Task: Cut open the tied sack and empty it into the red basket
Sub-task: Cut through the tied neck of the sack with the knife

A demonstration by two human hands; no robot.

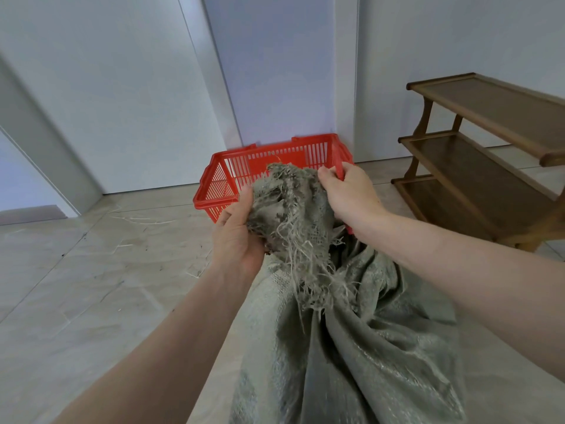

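A grey-green woven sack (pixel 351 347) stands on the floor in front of me, its frayed mouth (pixel 293 209) raised up to the red basket (pixel 220 182). My left hand (pixel 237 237) grips the left side of the frayed mouth. My right hand (pixel 345 194) grips the right side, fingers curled, right in front of the basket's right rim (pixel 335 154). Whether that hand also holds the rim I cannot tell. The basket stands on the floor by the wall, and the sack hides most of its inside. No tie or cutting tool is in view.
A brown wooden three-tier shelf (pixel 477 166) stands at the right against the wall. White walls and doors (pixel 122 87) close off the back. Loose pale fibres (pixel 143 221) lie on the tiled floor (pixel 91 286) at the left.
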